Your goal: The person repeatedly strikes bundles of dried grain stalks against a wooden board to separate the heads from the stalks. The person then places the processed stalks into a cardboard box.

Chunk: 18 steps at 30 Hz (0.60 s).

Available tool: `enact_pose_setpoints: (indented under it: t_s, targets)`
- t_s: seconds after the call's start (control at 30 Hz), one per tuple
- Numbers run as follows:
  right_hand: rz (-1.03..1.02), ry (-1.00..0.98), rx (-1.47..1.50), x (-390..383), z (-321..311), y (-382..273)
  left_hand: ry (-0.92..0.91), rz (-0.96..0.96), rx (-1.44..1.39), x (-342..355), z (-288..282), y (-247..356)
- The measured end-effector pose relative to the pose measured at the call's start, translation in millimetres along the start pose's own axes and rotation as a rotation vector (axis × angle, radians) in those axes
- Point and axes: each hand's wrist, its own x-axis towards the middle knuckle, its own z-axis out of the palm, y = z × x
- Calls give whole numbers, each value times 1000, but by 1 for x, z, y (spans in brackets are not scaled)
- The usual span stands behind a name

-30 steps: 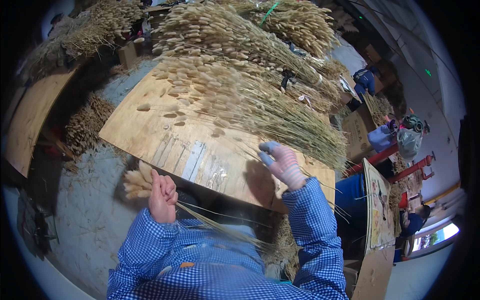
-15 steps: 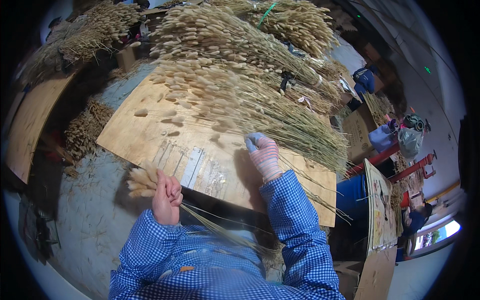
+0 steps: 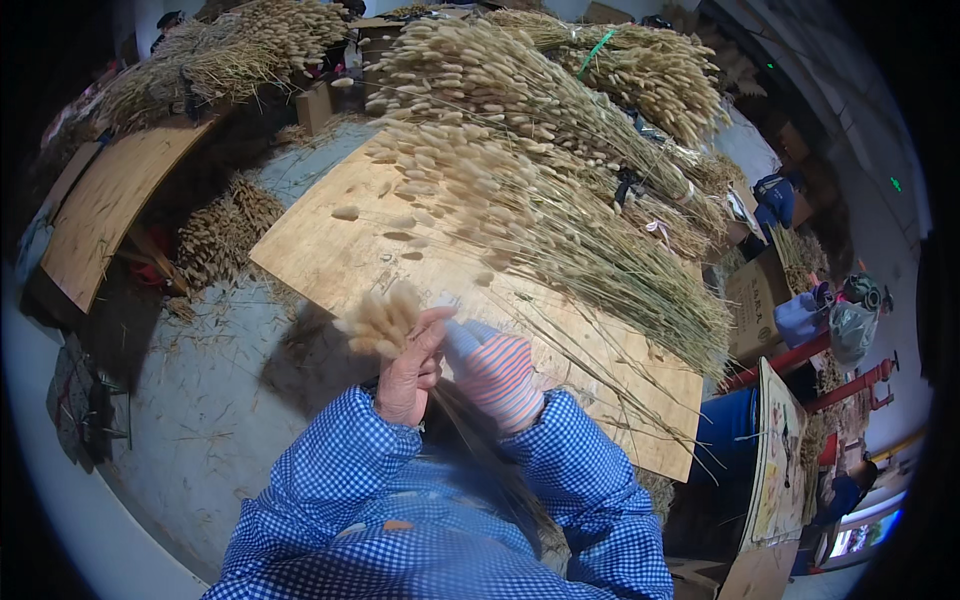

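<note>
My left hand [image 3: 408,375], bare, is closed around a small bunch of dried bunny tail grass [image 3: 380,318]. Its fluffy cream heads stick out at the upper left, and the thin stems trail down toward my lap. Right against it is my right hand [image 3: 495,372], in a pink and grey striped glove, its bent fingers meeting the left thumb at the bunch. Whatever those fingers pinch is hidden. Just beyond both hands, a large heap of loose bunny tail grass [image 3: 500,200] lies across the wooden board [image 3: 325,235], heads to the left and stems to the right.
A few single heads [image 3: 400,236] lie on the board's left part. Tied bundles [image 3: 650,75] are stacked at the back. Another wooden table [image 3: 120,215] stands at the left. A cardboard box [image 3: 755,300], red pipes [image 3: 850,385] and hanging bags [image 3: 852,335] are at the right.
My right hand has come from the stems on the board back to my left hand. The left hand with its bunch has moved up and right in the view, which has also shifted.
</note>
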Motion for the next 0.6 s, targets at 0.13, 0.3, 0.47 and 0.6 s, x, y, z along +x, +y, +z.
enact_pose_setpoints:
  t_s: [0.13,0.3,0.47,0.6]
  targets:
    - [18,-14,110,-10,-4,1,76,14,-97,-3,-3,-1]
    - [160,-68,101,-58,-31,38,51,133,-151,-5,-20,1]
    - [382,-24,-130,-142,-65,96,112,198,-183,-6,-44,9]
    - [523,105,-229,-210,-103,134,175,255,-165,-6,-62,17]
